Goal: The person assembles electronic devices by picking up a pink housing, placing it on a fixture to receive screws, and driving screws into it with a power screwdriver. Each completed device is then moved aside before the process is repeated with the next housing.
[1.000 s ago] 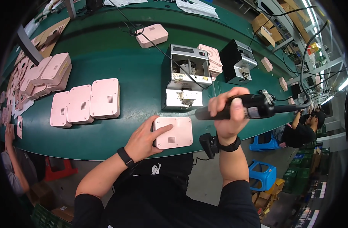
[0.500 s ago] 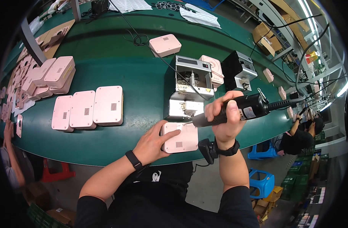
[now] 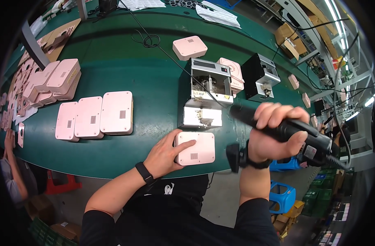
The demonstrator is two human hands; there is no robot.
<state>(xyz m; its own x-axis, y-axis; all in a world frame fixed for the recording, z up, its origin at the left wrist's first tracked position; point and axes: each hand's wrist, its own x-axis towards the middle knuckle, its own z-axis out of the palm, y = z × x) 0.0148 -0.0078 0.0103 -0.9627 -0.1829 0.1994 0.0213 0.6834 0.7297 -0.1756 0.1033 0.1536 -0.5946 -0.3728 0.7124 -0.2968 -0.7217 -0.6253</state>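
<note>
A pink plastic box (image 3: 200, 151) with a small slotted vent lies flat at the near edge of the green bench. My left hand (image 3: 164, 153) grips its left side, thumb laid across the top face. Up to the right and apart from the box, my right hand (image 3: 277, 127) is wrapped round a black electric screwdriver (image 3: 292, 130), its cord trailing from the rear end and its nose pointing up and left. The fine tip of the tool cannot be made out. Just beyond the box stands a metal screw feeder (image 3: 204, 96).
Three pink boxes (image 3: 116, 112) stand in a row at left, with more stacked boxes (image 3: 63, 78) behind them. A second black machine (image 3: 260, 78) and a pink box (image 3: 190, 47) are farther back. A dark cable (image 3: 171, 55) hangs across the feeder. Another person's arm (image 3: 15, 164) shows at far left.
My right hand has drawn the electric screwdriver away from the box, to the right. My left hand keeps its hold on the box. The far pink box sits slightly farther right.
</note>
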